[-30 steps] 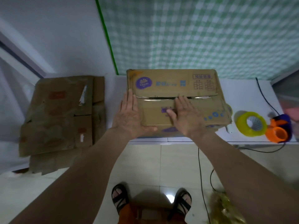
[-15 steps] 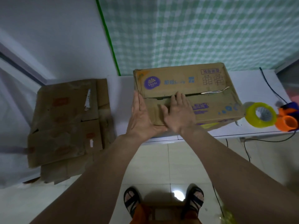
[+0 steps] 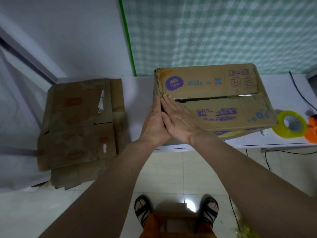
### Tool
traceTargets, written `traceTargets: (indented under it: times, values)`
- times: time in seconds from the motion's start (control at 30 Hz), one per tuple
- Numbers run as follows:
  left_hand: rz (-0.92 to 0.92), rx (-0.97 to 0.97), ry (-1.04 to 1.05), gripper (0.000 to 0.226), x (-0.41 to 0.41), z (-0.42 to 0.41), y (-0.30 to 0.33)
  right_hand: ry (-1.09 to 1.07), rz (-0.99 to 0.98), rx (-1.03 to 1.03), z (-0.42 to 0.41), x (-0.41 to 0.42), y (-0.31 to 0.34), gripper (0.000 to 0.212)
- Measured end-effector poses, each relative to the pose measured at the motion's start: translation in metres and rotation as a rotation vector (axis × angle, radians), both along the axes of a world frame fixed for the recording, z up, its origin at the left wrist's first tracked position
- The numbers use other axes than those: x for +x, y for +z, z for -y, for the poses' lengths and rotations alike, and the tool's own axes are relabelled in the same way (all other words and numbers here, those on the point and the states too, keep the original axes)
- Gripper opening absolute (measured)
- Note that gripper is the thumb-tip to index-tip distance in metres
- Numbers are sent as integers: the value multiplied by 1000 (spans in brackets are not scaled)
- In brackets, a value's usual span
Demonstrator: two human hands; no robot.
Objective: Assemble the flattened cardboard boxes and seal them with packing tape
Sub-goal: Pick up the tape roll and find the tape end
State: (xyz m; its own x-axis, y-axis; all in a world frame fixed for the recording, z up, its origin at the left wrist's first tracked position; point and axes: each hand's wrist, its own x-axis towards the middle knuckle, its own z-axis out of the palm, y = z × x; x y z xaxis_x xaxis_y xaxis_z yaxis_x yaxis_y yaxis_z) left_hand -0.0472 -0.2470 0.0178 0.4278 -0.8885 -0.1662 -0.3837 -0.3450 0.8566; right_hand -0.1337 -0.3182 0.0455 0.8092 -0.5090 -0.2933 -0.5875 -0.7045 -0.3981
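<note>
An assembled brown cardboard box with purple print stands on the white table, its top flaps folded shut with a dark seam and shiny tape along it. My left hand lies flat against the box's left side at the near corner. My right hand presses flat on the top flap near the seam's left end, fingers together. A yellow-green tape roll lies on the table to the right of the box. Flattened cardboard boxes are stacked at the left.
An orange tape dispenser sits at the right edge beside the roll. A dark cable runs over the table's right end. A green checked curtain hangs behind. Tiled floor and my sandalled feet are below.
Both hands have slid left along the box top to its left corner; my left hand went from the top onto the left side. The view shifted left.
</note>
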Motion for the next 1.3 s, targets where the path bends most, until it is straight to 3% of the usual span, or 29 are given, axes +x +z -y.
traceTargets:
  times: [0.23, 0.4, 0.47, 0.5, 0.57, 0.7, 0.77, 0.87, 1.03, 1.2, 1.3]
  values:
    - [-45, -17, 29, 116, 4, -4, -3, -10, 190, 148, 2, -6, -3, 50]
    - [-12, -11, 21, 108, 5, 0, 2, -2, 125, 99, 12, -1, -7, 57]
    - [108, 58, -61, 123, 3, 0, 8, -34, 192, 196, 16, -2, -5, 58]
    - [252, 124, -131, 127, 2, 0, 11, -7, 218, 205, 17, -6, -5, 57]
    - [533, 233, -260, 124, 2, 2, 14, 102, 167, 78, 25, -20, -8, 55]
    - [665, 382, -334, 133, 4, 7, 18, 174, -69, -197, 49, -56, -14, 74]
    - [702, 413, -325, 137, 2, 8, 19, 102, -97, -213, 59, -71, -13, 66]
    - [698, 432, -288, 140, -3, 12, 20, 1, -139, -217, 73, -90, -9, 60]
    - [668, 434, -277, 142, -4, 10, 24, -133, -170, -270, 96, -119, -12, 92]
    - [536, 354, -195, 142, -7, 10, 21, -212, -251, -423, 121, -150, -13, 103]
    - [455, 308, -179, 139, -9, 8, 17, -343, -193, -418, 135, -163, -15, 90]
